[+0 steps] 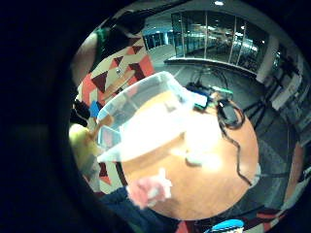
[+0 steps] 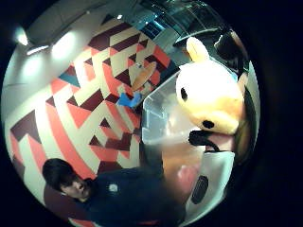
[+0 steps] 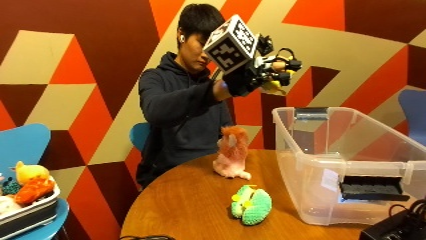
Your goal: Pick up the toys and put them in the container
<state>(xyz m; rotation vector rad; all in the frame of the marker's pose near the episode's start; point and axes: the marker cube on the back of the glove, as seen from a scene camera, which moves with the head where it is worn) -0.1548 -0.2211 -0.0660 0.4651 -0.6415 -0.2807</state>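
Note:
My gloved right hand is raised at head height, just left of the clear plastic container, and grips a yellow plush toy. In the thumb side view that toy fills the area next to the palm, showing an ear and black eyes, with the container below it. The outside view hides most of the toy behind the hand. A pink plush toy stands on the round wooden table. A green crocheted toy lies near the container's front corner. The little finger side view looks down on the container and pink toy.
A tray with several more toys sits on a blue chair at the left. A black device and cables lie on the table beside the container. Another blue chair stands behind the container.

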